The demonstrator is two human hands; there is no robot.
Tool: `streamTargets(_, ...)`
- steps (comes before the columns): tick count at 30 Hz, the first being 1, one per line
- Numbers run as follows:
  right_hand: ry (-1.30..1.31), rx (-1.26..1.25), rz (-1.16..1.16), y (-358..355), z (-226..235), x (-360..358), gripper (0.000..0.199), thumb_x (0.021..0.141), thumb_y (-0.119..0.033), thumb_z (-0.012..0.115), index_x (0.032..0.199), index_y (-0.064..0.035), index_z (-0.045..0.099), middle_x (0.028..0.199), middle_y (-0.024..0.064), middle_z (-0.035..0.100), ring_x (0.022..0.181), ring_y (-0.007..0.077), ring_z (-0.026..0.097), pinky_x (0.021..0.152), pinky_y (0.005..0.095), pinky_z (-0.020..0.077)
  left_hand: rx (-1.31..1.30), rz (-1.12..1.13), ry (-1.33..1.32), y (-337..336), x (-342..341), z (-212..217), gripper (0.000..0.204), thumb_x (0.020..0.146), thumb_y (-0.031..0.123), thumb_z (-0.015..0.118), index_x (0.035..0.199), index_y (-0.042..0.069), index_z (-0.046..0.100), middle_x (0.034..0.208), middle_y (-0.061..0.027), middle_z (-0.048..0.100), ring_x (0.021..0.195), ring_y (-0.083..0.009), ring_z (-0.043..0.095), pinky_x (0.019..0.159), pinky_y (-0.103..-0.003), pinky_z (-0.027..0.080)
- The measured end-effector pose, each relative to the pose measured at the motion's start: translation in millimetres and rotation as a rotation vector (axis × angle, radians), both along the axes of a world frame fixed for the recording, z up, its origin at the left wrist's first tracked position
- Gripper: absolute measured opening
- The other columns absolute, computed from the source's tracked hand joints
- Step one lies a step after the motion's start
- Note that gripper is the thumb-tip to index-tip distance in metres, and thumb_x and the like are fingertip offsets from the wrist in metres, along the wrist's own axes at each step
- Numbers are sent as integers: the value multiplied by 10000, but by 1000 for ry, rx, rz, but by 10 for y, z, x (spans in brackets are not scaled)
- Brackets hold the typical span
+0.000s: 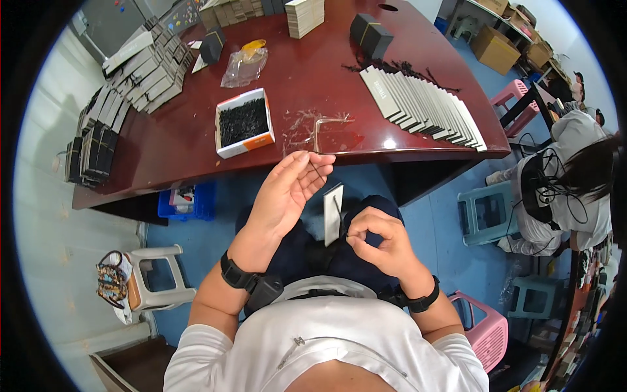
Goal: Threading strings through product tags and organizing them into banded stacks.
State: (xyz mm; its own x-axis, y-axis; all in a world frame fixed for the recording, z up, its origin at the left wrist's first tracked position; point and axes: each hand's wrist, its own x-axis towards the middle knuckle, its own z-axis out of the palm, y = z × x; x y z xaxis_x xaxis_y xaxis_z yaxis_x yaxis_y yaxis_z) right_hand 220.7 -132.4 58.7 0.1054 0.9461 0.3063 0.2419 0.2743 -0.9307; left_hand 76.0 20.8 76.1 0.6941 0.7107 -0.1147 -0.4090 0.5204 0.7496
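Evidently the work in hand is the threading of a thin black cord (318, 175) onto a small grey flat card (332, 213), held at the centre of the frame above the person's lap; the left hand (285, 193) is raised just above and left of the card, palm open and fingers loosely spread, with the cord running up toward its fingertips, though whether thumb and finger actually nip the cord is too fine to tell; the right hand (382, 242), lower and to the right, has thumb and forefinger pinched together at the card's lower edge, apparently on the card or the cord's other end. By my judgement the step is midway, the cord drawn through but not yet settled, and the next move calls for a steady, light pull and a firm pinch so the fine cord does not slip free. As for containers: a white open box (244, 123) on the dark red table (307, 72), upper centre-left, is filled with a mass of black cords; a clear plastic bag (244, 65) lies beyond it, contents unclear; a fanned row of grey cards (424, 108) lies at upper right; stacks of cards (140, 72) sit at upper left; a blue crate (186, 201) stands under the table edge.
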Motion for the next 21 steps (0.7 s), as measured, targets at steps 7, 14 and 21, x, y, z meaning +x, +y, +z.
streamTargets(7,-124,249,-247,52,434,279,155,680,25,694,805,-34,624,793,76,592,661,178,555,574,279,446,222,-443,52,-54,187,325,306,953,120,510,1212,-38,547,1236,-168,582,747,-64,594,699,-201,498)
streamTargets(14,-394,387,-485,57,579,719,171,670,-27,706,822,-63,636,829,73,578,722,224,572,644,326,435,215,-653,111,-218,711,405,314,923,143,574,1187,-27,558,974,-48,621,748,-76,574,700,-214,474)
streamTargets(21,280,223,-103,-48,131,1183,344,837,-123,652,1146,8,578,1142,127,587,1078,218,553,941,337,416,82,-789,58,-251,1121,608,178,944,102,480,1054,-5,570,856,-41,577,746,-94,549,670,-214,447)
